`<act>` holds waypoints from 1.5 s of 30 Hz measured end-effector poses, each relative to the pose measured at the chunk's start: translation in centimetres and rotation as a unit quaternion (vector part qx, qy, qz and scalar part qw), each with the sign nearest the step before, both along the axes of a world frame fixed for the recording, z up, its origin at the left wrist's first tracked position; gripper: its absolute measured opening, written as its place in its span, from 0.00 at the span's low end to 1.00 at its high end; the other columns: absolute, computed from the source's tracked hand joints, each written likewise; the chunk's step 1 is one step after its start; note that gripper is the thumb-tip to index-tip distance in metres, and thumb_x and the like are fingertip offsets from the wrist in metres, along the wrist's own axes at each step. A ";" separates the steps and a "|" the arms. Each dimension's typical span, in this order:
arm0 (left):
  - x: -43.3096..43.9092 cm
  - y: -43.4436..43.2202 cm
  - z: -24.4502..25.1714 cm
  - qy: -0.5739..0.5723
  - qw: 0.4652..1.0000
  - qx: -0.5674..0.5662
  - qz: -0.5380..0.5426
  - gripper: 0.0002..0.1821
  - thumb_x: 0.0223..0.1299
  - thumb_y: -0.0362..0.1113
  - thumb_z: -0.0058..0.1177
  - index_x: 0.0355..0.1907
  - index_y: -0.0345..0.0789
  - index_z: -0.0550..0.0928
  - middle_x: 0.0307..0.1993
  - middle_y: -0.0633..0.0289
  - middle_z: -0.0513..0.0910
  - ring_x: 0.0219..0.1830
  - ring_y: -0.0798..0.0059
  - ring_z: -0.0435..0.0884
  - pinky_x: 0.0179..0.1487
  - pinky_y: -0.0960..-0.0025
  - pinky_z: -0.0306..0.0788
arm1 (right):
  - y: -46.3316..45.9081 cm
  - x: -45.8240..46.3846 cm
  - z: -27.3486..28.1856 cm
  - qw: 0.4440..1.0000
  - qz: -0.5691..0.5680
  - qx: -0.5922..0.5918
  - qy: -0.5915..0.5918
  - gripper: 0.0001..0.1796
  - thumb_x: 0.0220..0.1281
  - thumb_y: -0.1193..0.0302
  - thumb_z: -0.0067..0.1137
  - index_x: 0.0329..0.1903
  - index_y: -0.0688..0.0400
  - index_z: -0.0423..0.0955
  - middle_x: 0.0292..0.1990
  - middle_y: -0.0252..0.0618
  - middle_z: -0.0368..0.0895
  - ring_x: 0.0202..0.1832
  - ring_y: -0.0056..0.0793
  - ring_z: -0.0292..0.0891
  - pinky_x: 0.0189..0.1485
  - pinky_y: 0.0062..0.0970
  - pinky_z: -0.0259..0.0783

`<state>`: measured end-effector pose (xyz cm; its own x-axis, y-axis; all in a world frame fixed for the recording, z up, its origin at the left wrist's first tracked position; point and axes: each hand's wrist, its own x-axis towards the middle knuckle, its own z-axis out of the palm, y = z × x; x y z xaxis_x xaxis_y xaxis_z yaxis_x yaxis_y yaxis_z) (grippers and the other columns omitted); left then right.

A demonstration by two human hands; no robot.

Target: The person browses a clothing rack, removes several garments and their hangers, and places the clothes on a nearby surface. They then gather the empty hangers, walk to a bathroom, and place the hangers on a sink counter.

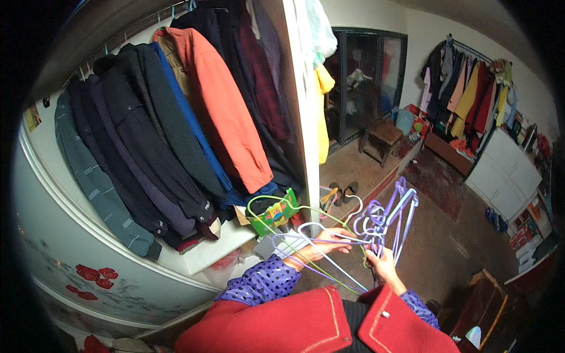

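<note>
Several plastic clothes hangers are gathered in front of my red coat. My right hand grips a bundle of purple and white hangers near their hooks. To its left, my left hand is in among a green hanger, a white hanger and a purple hanger. These three stretch leftward across my left wrist and sleeve. The crossing hangers make it unclear whether my left fingers are closed on any of them.
An open wardrobe on my left holds hanging jackets, including a coral one. Its white side panel stands upright ahead. A green box sits at the wardrobe's base. Farther off are a wooden stool, a clothes rack and a white cabinet.
</note>
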<state>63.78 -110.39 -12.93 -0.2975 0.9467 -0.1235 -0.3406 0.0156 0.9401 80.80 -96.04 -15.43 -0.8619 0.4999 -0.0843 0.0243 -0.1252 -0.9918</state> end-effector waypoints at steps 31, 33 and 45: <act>-1.7 13.9 -2.3 0.155 0.986 -0.009 -0.054 0.10 0.64 0.35 0.46 0.44 0.31 0.73 0.35 0.55 0.81 0.32 0.76 0.80 0.38 0.74 0.75 | 9.2 9.0 5.0 0.932 -0.332 -0.059 0.131 0.11 0.64 0.71 0.49 0.41 0.67 0.72 0.29 0.37 0.79 0.25 0.16 0.73 0.25 0.14 0.66; -0.9 14.7 -2.6 0.184 0.983 0.003 -0.008 0.11 0.65 0.36 0.44 0.44 0.30 0.73 0.35 0.55 0.81 0.32 0.76 0.79 0.38 0.75 0.74 | 11.4 10.1 4.2 0.903 -0.405 -0.027 0.138 0.12 0.62 0.68 0.53 0.41 0.66 0.73 0.25 0.32 0.76 0.21 0.15 0.68 0.25 0.15 0.64; 3.3 25.1 4.5 -0.004 0.974 0.031 -0.225 0.15 0.62 0.38 0.49 0.43 0.28 0.70 0.36 0.48 0.80 0.32 0.69 0.80 0.41 0.69 0.74 | 28.0 18.9 -7.2 0.778 -0.616 0.060 -0.112 0.07 0.60 0.74 0.51 0.40 0.61 0.72 0.26 0.35 0.77 0.25 0.20 0.72 0.27 0.21 0.67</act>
<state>67.10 -85.33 -8.38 0.1504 0.9867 -0.0617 -0.3204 0.1077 0.9412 99.71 -68.01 -22.62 0.3060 0.9506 -0.0528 0.1328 -0.0975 -0.9863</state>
